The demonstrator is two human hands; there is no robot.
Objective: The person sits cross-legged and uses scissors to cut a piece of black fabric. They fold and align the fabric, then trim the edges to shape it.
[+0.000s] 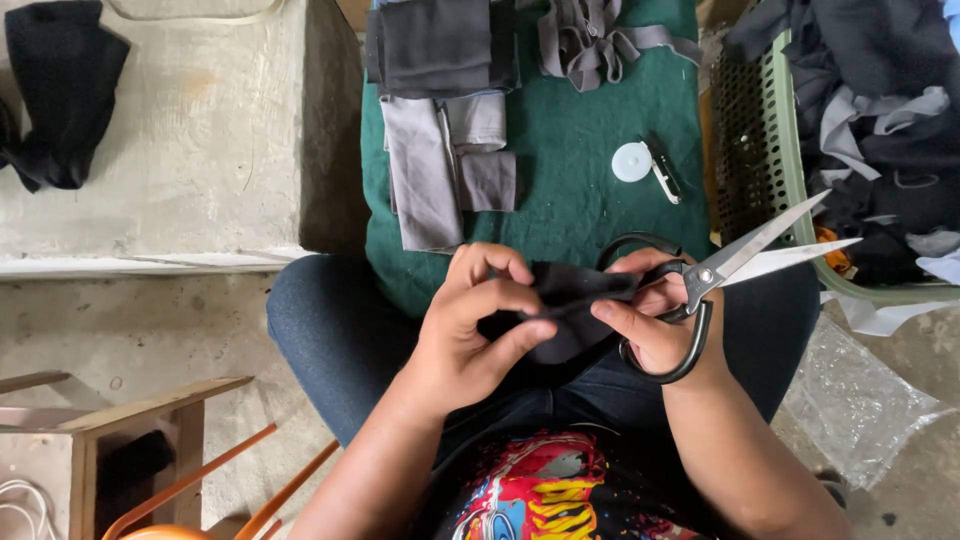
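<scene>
My left hand (470, 325) pinches a small black fabric piece (560, 310) over my lap. My right hand (655, 325) holds the other end of the same fabric, with large black-handled scissors (715, 270) hooked on its fingers. The scissor blades are slightly apart and point right, toward the basket. My knees in dark jeans are below both hands.
A green cloth (580, 170) lies ahead with grey and black fabric pieces (440, 150), grey strips (590, 40) and a white tape measure (633, 162). A green basket (790, 160) of dark fabric stands at right. Clear plastic (860, 400) lies lower right, a wooden stool (120, 430) lower left.
</scene>
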